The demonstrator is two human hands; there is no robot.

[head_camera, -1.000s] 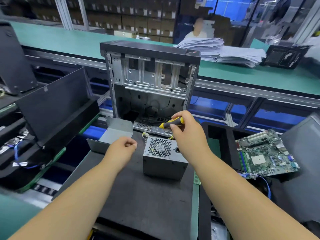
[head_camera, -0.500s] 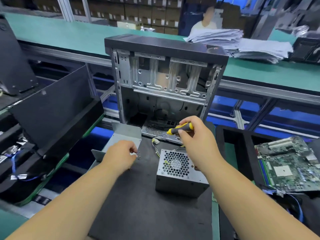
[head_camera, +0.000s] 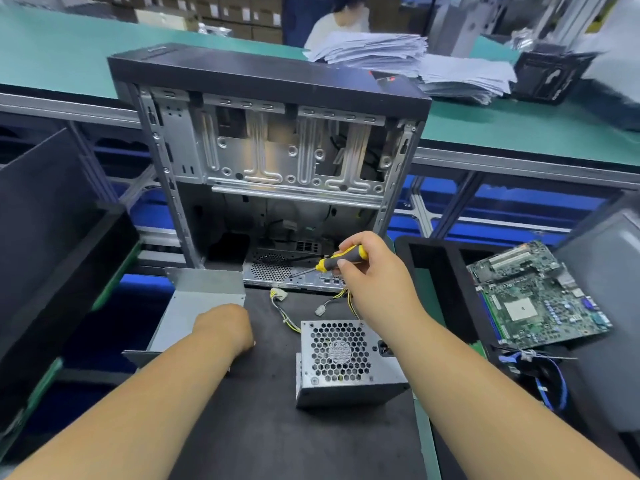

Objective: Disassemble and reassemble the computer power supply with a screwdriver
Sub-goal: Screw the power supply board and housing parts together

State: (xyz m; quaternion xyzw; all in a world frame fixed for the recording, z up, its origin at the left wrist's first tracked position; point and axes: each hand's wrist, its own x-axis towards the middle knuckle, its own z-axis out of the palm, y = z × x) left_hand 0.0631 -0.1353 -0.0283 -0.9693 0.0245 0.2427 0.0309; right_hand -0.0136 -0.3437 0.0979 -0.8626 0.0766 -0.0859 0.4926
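Black mat (head_camera: 249,427): left hand (head_camera: 225,329) now fisted, contents unclear; right hand (head_camera: 375,284) still grips screwdriver (head_camera: 341,258).

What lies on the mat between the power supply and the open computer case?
In the head view, the power supply's loose yellow-and-black cables with white connectors lie on the black mat before the case. The right hand with the screwdriver hovers above.

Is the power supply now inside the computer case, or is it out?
Out. The power supply lies on the black mat in front of the open computer case.
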